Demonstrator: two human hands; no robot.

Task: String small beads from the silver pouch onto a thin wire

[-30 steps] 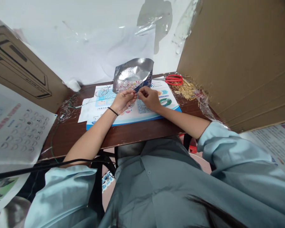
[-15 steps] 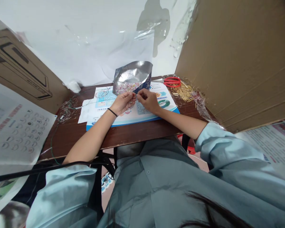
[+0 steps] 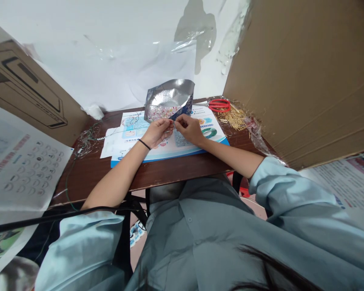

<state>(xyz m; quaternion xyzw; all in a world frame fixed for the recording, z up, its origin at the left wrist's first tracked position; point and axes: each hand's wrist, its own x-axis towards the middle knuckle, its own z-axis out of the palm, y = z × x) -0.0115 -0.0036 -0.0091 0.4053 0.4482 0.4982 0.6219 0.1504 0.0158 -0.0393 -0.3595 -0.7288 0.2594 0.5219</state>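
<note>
Pinched shut close together, left hand and right hand, grasp too tiny to tell; at twelve o'clock, foil pouch, probably light, slippery, floppy: grip by rim.

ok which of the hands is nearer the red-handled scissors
Right: the right hand is left of the scissors, nearer the body; the left hand is farther left, past the right one.

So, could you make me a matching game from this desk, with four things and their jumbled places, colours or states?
1. Scissors
2. Foil pouch
3. Black wristband
4. Heap of thin pins

A. On the left hand side
B. Gold-coloured
C. Standing open, beads inside
D. Red-handled

Pairs: 1-D, 2-C, 3-A, 4-B
</note>
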